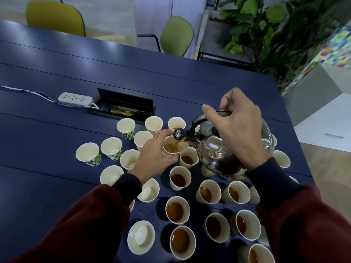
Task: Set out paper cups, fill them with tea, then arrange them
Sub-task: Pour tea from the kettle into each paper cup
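Midway through filling. Pouring from the steel kettle (228,149), gripped by its handle in the right hand (237,128), into a paper cup (175,147) clasped by the left hand (153,158) over the counter (57,130). Filled cups (178,180) to the right, empty cups (111,176) leftward; arranging not yet begun.

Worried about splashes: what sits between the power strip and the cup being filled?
Head view: the open cable box, a green-patterned empty cup, a plain empty cup, then the left hand gripping the cup being filled.

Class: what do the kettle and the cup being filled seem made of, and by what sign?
The kettle looks like polished metal, likely steel: mirror-like reflections. The cup being filled, held by the left hand, looks like paper: matte cream wall.
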{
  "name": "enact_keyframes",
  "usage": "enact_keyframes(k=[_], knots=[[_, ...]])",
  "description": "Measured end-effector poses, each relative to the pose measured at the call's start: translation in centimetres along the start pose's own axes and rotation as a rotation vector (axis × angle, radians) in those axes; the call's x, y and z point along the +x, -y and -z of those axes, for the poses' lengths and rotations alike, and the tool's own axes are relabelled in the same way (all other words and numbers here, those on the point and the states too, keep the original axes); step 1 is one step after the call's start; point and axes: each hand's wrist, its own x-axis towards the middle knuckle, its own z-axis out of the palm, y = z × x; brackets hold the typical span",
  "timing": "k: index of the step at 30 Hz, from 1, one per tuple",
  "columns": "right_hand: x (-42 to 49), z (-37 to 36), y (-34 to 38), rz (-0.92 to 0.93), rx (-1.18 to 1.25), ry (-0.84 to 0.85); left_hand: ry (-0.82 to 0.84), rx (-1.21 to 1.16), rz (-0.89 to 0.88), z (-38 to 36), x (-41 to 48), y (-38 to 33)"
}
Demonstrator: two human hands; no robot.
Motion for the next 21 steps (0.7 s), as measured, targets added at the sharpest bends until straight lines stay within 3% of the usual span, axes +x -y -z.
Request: enact_keyframes(k=[11,21], knots=[[0.4,-0.2,0.0,-0.009,0.024,-0.026,0.009,0.045,0.066,0.2,0.4,0.6],[0.8,0.0,-2.7,-0.377,0.466,-0.06,0.007,0.115,0.141,-0.3,3.2,0.8]])
